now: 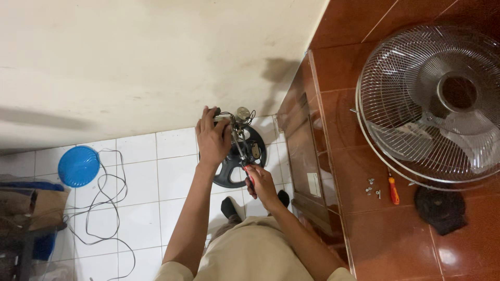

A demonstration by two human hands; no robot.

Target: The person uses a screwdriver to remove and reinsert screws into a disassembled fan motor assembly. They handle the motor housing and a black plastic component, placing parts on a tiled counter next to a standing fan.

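The left hand (212, 139) is wrapped around the top of the upright fan motor housing with loose wires (235, 120), which stands above the round black fan base (245, 156) on the white tiled floor (140, 177). The right hand (260, 183) is closed on a red-handled screwdriver (245, 161), its shaft angled up into the housing. The tip seems seated, though that is hard to see; keeping the shaft straight and the housing braced would help.
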